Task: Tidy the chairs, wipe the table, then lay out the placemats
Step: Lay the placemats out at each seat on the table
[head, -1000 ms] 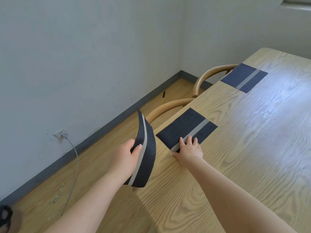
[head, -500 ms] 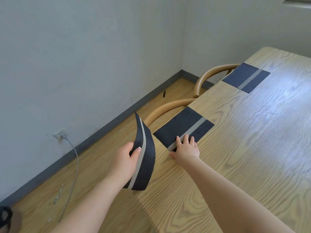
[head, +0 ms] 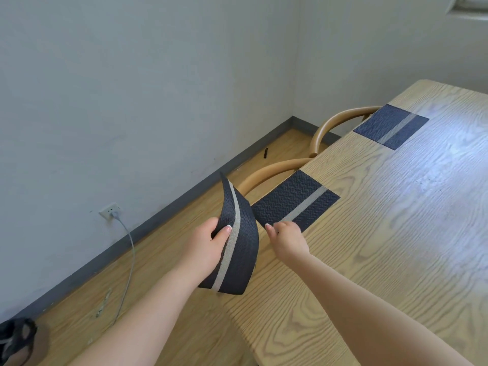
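Head view. The desk (head: 396,247) was pale wood with a strong wavy grain and a rounded far corner. Two flat rectangular placemats lay along its left edge: the near placemat (head: 295,200), dark woven herringbone with one pale stripe, and the far placemat (head: 390,126) of the same weave, well apart toward the far corner. Two chairs with curved, smooth wooden backs sat tucked under that edge, the near chair (head: 266,174) beside the near placemat, the far chair (head: 338,121) beside the far one.

The left hand (head: 206,244) gripped a third placemat (head: 237,241) off the desk's edge, thumb across the front by the stripe, fingers curled behind; the mat bowed in a stiff curve, top corner pointed up. The right hand (head: 287,236) rested at the near placemat's closest edge, fingers curled at it; whether they pinched the mat could not be told.

A wall socket (head: 111,209) with a grey cord sat above the dark baseboard.
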